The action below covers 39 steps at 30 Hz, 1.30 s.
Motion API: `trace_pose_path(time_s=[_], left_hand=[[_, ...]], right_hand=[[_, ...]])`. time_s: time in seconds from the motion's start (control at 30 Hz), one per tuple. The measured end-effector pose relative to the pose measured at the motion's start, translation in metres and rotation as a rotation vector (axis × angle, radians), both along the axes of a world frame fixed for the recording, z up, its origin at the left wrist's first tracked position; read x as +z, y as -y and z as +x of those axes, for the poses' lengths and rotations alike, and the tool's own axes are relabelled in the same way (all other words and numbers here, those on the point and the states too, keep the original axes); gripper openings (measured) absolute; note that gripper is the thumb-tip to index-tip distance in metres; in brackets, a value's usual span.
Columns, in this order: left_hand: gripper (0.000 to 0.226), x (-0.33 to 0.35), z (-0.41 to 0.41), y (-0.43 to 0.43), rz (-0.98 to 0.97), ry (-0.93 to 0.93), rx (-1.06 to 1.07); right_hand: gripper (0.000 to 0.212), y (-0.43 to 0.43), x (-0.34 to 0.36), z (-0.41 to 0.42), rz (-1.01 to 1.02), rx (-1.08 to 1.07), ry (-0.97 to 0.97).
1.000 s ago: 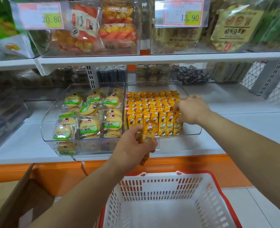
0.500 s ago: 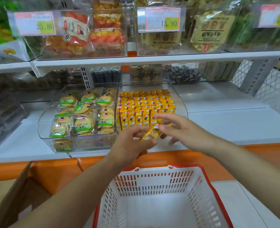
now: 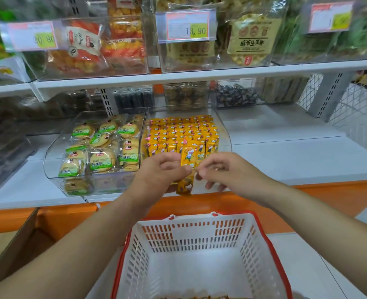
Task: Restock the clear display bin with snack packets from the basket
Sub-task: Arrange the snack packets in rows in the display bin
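The clear display bin point(image 3: 224, 134) sits on the white shelf, packed with rows of upright yellow snack packets point(image 3: 184, 131). Just in front of the bin, my left hand point(image 3: 162, 172) grips a small bunch of the same yellow packets point(image 3: 187, 167), one standing upright above the fingers and another hanging below. My right hand point(image 3: 225, 172) is beside it, thumb and forefinger pinching the right edge of the held packets. Below both hands stands the white basket with a red rim point(image 3: 199, 236), with a few packets showing at its near bottom edge point(image 3: 191, 297).
A second clear bin point(image 3: 55, 160) with green-labelled biscuit packs adjoins on the left. An upper shelf point(image 3: 199, 72) carries bins with price tags. A cardboard box point(image 3: 12, 244) stands lower left below the orange shelf front point(image 3: 329, 195).
My right hand came back from the bin's front row to the packets in my left hand. Both hands now meet in front of the bin, and the held packet is turned upright.
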<state>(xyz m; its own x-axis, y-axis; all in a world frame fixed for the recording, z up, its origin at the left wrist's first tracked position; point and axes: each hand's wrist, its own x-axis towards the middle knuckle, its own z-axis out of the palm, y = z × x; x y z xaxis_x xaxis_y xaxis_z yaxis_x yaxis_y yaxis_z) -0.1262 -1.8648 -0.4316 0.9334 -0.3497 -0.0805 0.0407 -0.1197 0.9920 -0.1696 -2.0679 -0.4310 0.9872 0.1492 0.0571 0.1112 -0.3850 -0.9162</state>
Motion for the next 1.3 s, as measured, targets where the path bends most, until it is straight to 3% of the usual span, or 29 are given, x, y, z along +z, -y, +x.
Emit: trace_pose_path(time_s=[0.07, 0.17, 0.33, 0.53, 0.63, 0.77, 0.9, 1.07, 1.17, 1.3], left_hand=[[0.033, 0.000, -0.002, 0.003, 0.016, 0.029, -0.012], [0.031, 0.000, -0.008, 0.012, 0.034, 0.070, -0.046], [0.027, 0.006, -0.012, 0.037, 0.095, 0.164, -0.081], [0.016, 0.024, 0.063, 0.070, 0.450, 0.506, -0.033], [0.030, 0.013, 0.109, 0.093, 0.760, 0.670, -0.122], [0.057, -0.010, 0.149, 0.117, 0.953, 0.782, -0.224], [0.047, -0.029, 0.166, 0.119, 1.058, 0.897, -0.242], [0.046, -0.043, 0.171, 0.099, 0.995, 0.841, -0.117], [0.043, -0.051, 0.170, 0.096, 0.942, 0.834, -0.085], [0.040, -0.058, 0.171, 0.095, 0.887, 0.837, -0.048]], right_hand=[[0.017, 0.003, 0.003, 0.001, 0.103, -0.118, 0.040], [0.038, 0.007, 0.005, 0.002, 0.179, -0.072, 0.041], [0.030, 0.020, 0.004, 0.003, 0.117, -0.131, 0.104], [0.025, 0.065, 0.009, 0.008, 0.132, -0.436, 0.275], [0.026, 0.080, 0.010, 0.013, 0.075, -0.503, 0.316], [0.026, 0.084, 0.018, 0.030, -0.057, -0.463, 0.349], [0.027, 0.074, 0.027, 0.061, -0.331, -0.368, 0.347], [0.038, 0.063, 0.030, 0.114, -0.907, -0.326, 0.298], [0.038, 0.061, 0.023, 0.139, -1.049, -0.324, 0.212], [0.037, 0.058, 0.007, 0.154, -1.069, -0.297, 0.085]])
